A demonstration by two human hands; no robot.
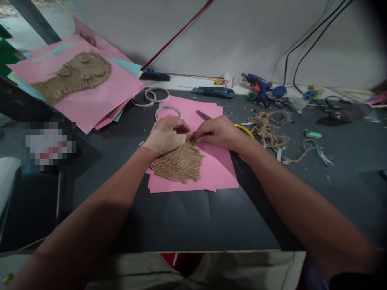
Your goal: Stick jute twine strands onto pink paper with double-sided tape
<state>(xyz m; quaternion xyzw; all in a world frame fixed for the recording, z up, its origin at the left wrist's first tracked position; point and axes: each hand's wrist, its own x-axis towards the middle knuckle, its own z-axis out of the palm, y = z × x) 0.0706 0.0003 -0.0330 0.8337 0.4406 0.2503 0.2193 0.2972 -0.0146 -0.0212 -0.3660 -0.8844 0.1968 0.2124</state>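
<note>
A brown piece of jute twine [178,163], laid in close rows, rests on pink paper [222,167]. My left hand [167,135], with a tan wrap round its wrist and thumb base, lies over the far left part of this piece. At its far edge the fingertips are pinched together. My right hand [216,132] pinches at the same spot, almost touching the left fingertips. Both hands close on the twine there, though the fingers hide most of the strand. Scissors [203,115] with a yellow handle lie on the paper, partly covered by my right hand.
White rings [156,95] lie beyond my left hand. A box cutter [214,92] and a blue glue gun [259,86] sit by the wall. Loose twine [270,127] is heaped at right. At left, pink sheets [99,96] carry another twine piece [78,74].
</note>
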